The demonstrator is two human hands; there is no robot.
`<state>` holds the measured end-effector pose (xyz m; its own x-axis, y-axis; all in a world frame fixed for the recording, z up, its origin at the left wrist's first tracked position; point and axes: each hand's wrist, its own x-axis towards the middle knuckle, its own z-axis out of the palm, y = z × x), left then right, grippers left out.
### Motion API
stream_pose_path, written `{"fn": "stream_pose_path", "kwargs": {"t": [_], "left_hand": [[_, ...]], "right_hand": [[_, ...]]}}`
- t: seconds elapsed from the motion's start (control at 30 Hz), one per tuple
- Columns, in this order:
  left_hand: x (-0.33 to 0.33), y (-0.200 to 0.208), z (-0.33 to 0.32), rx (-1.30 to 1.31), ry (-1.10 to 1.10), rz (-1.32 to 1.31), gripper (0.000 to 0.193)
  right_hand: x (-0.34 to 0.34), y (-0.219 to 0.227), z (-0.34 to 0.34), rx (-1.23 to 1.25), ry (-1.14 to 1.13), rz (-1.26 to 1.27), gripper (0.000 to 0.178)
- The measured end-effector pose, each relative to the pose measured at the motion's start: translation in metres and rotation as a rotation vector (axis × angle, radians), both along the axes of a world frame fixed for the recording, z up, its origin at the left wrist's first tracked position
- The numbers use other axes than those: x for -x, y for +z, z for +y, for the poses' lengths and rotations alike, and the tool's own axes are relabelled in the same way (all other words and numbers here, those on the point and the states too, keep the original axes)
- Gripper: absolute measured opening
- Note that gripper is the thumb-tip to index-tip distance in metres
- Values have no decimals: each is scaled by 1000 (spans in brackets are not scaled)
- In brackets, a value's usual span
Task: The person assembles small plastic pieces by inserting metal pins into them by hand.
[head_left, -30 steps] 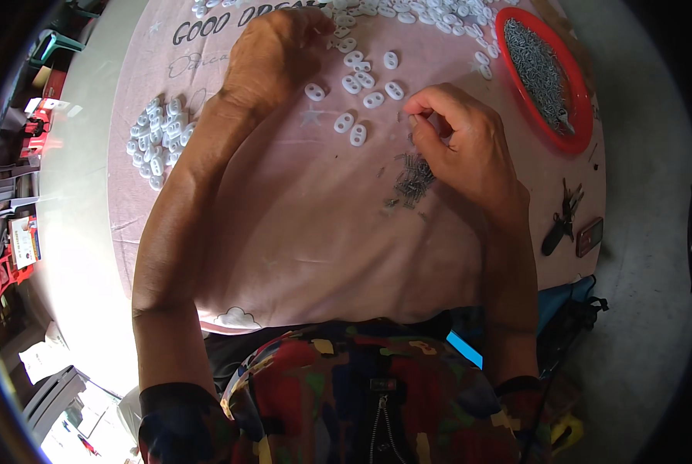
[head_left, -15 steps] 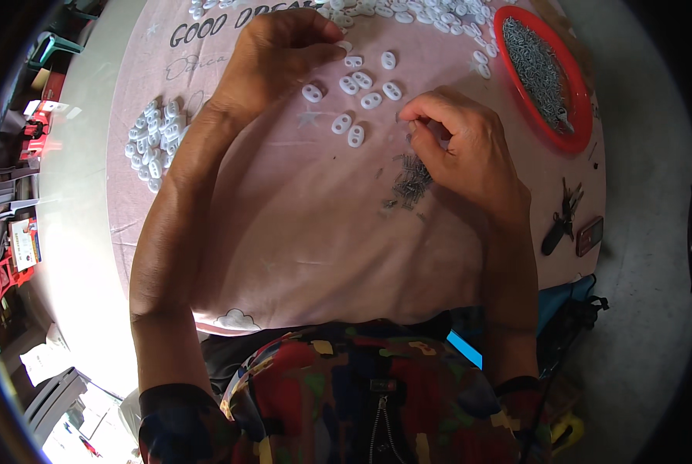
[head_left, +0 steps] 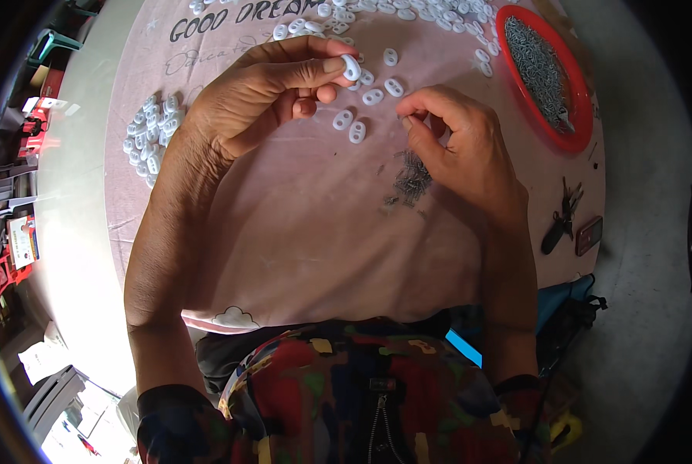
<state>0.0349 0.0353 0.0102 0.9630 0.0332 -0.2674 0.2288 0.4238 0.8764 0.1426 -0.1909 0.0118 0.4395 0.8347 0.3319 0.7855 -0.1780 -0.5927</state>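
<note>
My left hand (head_left: 272,89) pinches a white oval plastic piece with two holes (head_left: 351,67) between thumb and fingertips, raised over the cloth. To its right, my right hand (head_left: 466,143) has thumb and forefinger pressed together; whatever they hold is too small to make out. Beneath that hand lies a small heap of tiny grey metal pieces (head_left: 412,178), which look like screws or pins. Several loose white two-hole pieces (head_left: 373,97) are scattered on the cloth between my hands.
A pile of white pieces (head_left: 153,131) sits left of my left forearm, with more (head_left: 446,19) along the far side. A red basin (head_left: 578,139) of metal hardware (head_left: 535,73) stands at far right. Keys (head_left: 567,213) and a small dark red device (head_left: 589,236) lie on the pink tablecloth (head_left: 307,247).
My left hand has come back toward me from the far loose pieces and turned, now with a white piece showing in its fingers. My right hand has barely moved.
</note>
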Motion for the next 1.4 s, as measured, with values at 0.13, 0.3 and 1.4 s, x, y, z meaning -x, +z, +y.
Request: {"fn": "stream_pose_path", "kwargs": {"t": [0.13,0.3,1.4], "left_hand": [[8,-11,2,-396,29,-159,22],[2,-1,-2,-897,21,-91,23],[25,2,-25,6,74,41,25]], "right_hand": [[-1,-1,0,-47,-23,26,12],[-3,-4,0,-35,-39,18,10],[15,4,6,-285,23,489,12]]}}
